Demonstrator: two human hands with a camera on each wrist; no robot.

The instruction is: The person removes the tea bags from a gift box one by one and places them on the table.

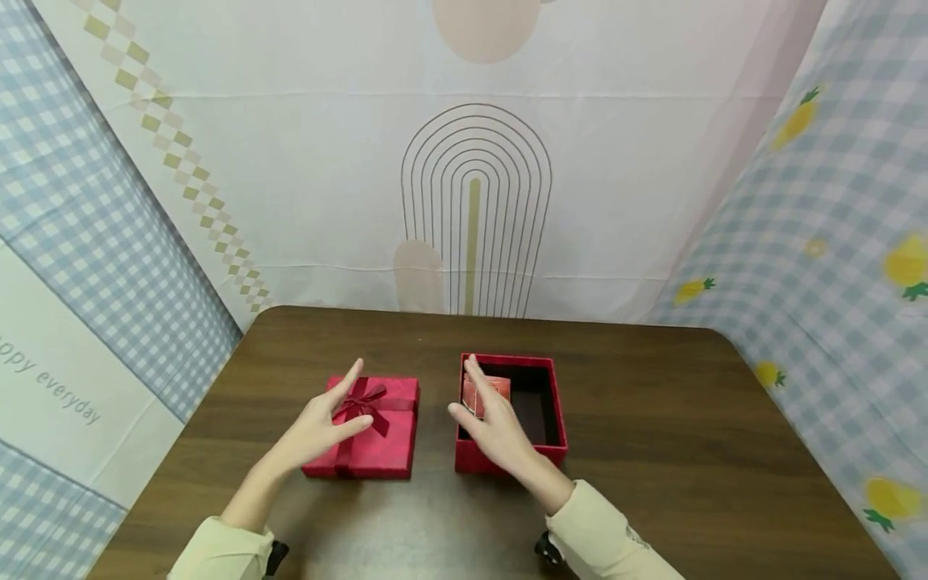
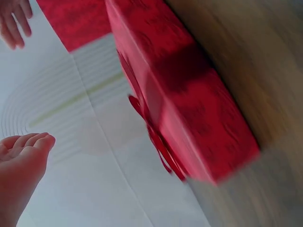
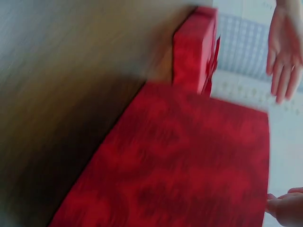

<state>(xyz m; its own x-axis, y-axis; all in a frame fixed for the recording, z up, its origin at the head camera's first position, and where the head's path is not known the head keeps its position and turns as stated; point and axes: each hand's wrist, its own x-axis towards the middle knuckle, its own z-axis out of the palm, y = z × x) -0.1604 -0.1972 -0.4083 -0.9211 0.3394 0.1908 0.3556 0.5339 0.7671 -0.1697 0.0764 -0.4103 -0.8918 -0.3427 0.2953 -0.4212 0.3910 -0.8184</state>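
A red gift box lid (image 1: pixel 387 451) with a dark red ribbon bow (image 1: pixel 362 405) lies on the table, left of centre. Above its left part hovers my left hand (image 1: pixel 313 431), fingers extended, thumb apart, holding nothing. To the right stands the open red gift box (image 1: pixel 511 359) with a black inside. A small orange-red packet (image 1: pixel 497 388) sits in its left part, partly hidden by my right hand (image 1: pixel 502 427). That hand is held over the box's left front with straight fingers and grips nothing. In the left wrist view the lid (image 2: pixel 189 104) shows side-on, apart from the fingers.
The brown wooden table (image 1: pixel 652 419) reaches to a white patterned cloth (image 1: pixel 304 177) at the back. Blue checked cloths hang at both sides, the right cloth (image 1: pixel 819 274) printed with pineapples. Box and lid stand apart, with a gap of tabletop between them.
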